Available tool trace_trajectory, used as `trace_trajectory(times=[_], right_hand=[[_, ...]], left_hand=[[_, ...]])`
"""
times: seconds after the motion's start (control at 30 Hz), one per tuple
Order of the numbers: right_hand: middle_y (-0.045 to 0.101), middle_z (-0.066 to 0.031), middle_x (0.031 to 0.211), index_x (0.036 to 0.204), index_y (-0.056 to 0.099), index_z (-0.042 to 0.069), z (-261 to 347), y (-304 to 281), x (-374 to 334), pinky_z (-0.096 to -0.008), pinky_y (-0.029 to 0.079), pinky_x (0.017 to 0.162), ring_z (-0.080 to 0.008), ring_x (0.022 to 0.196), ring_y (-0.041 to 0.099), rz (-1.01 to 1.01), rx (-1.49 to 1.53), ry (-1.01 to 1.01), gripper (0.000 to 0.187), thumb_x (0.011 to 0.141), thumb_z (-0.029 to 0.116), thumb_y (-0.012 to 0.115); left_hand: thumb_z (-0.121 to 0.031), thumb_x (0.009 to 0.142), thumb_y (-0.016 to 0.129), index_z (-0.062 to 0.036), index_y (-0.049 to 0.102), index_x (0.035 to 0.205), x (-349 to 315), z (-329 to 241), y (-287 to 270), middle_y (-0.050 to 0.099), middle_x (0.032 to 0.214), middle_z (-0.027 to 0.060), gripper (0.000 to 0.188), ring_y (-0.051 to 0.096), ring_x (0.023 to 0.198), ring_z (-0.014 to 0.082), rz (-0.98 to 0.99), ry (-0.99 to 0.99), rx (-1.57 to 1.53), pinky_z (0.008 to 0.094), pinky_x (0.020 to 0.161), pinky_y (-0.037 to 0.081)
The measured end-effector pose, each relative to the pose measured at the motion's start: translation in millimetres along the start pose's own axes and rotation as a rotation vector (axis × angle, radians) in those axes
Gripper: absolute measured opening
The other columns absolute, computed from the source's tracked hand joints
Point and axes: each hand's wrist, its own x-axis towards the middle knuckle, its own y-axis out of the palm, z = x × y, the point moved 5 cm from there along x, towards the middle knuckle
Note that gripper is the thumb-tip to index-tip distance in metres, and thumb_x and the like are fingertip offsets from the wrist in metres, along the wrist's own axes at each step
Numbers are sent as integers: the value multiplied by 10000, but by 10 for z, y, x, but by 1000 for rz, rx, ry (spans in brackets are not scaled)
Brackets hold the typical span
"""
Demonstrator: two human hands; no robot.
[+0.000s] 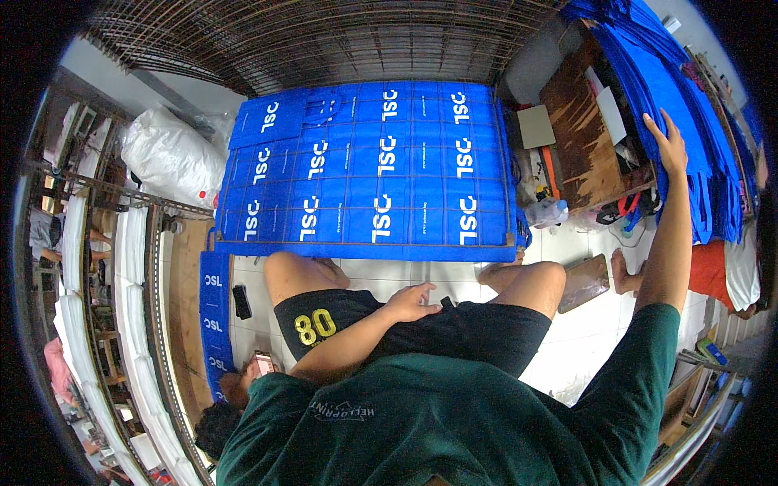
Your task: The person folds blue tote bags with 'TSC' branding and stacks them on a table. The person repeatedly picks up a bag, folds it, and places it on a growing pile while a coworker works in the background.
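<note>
**Blue fabric sheets — floor spread and bench stack**

Head view. Right hand [669,144]: fingers spread flat, palm down on the stack of blue fabric [689,97] draped over the far right edge of the wooden bench [579,138] — nothing gripped. Left hand [412,303]: loosely curled, resting on black shorts [454,328], holding nothing. Printed blue sheets [369,166], smooth and rectangular with white lettering, lie overlapped in rows on the tiled floor [381,271]; exact count unclear. One dark phone [241,301] lies near the floor's left edge.

Printed bags [369,166] spread at centre frame, wooden table [579,142] to their right, bag stack [689,121] on it at upper right — right hand [668,146] resting on the stack, left hand [413,301] on the lap below centre.
</note>
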Motion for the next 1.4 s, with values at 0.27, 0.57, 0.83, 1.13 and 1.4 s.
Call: trace_trajectory(times=[0.27,0.57,0.83,1.13,1.4], right_hand=[[412,-143,1341,1315,428,179,-6,-51,-97,-417,270,1025,-294,1250,373,-4,-16,14,844,675,724,501],[371,-115,1373,1303,437,221,127,-79,-125,-566,177,1022,-294,1285,306,-22,14,49,881,615,767,507],[440,-145,1277,1343,316,91,-369,-393,-16,-459,384,896,-258,1128,473,-367,1352,93,750,778,506,583],[130,-197,1432,1377,-138,153,-1160,-1000,-241,-657,221,978,-431,1273,251,-621,2343,364,1259,556,717,633],[495,-155,1141,1115,477,-3,-1975,-436,195,-490,464,874,-315,1023,508,-610,1795,625,357,804,110,609]], left_hand=[[-492,731,644,-86,442,1236,-15,47,-22,598,1048,148,679,585,967,284,37,-6,-3,367,837,451],[-466,729,682,-63,466,1217,15,17,18,615,993,159,669,593,944,237,37,-47,-96,339,810,465],[-453,728,683,-79,466,1229,13,34,11,618,963,158,662,605,895,238,79,-54,-22,333,790,476],[-464,736,672,-62,448,1238,49,408,17,607,1022,162,681,604,926,253,54,-156,-20,336,807,476],[-454,750,663,-47,433,1248,145,123,69,606,1027,172,683,603,928,252,114,-106,-34,334,818,468]])
